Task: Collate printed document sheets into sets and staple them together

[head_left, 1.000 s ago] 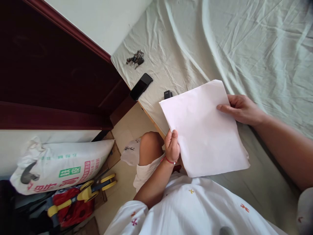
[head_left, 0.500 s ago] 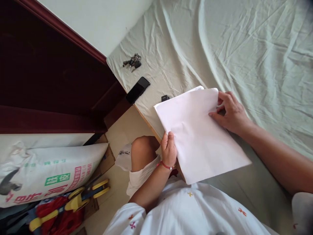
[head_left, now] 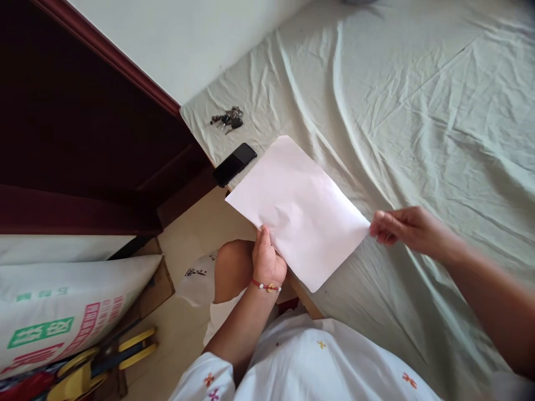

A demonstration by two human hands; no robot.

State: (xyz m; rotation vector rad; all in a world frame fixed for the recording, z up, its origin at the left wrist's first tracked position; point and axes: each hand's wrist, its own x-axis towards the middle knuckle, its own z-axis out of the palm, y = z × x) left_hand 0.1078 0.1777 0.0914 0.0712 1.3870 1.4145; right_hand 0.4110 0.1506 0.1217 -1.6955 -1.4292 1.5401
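Observation:
A blank white sheet of paper [head_left: 296, 206] lies tilted above the edge of the bed, slightly creased near its left side. My left hand [head_left: 267, 259], with a red beaded bracelet at the wrist, grips the paper's lower left edge, thumb on top and fingers hidden beneath. At the right corner of the sheet, my right hand [head_left: 395, 227] has its fingers pinched together on the paper, a little blurred. Whether more sheets lie under the top one cannot be made out.
A black phone [head_left: 234, 164] rests at the bed's edge, close to the paper, with a bunch of keys [head_left: 229, 119] beyond it. The wrinkled pale green bedsheet [head_left: 401, 128] spreads to the right. At lower left are a printed white sack [head_left: 71, 312] and a yellow-and-blue object [head_left: 104, 359].
The paper has turned and shifted left, now covering the small black object beside it. My right hand has moved from the upper right edge down to the right corner, fingers closing.

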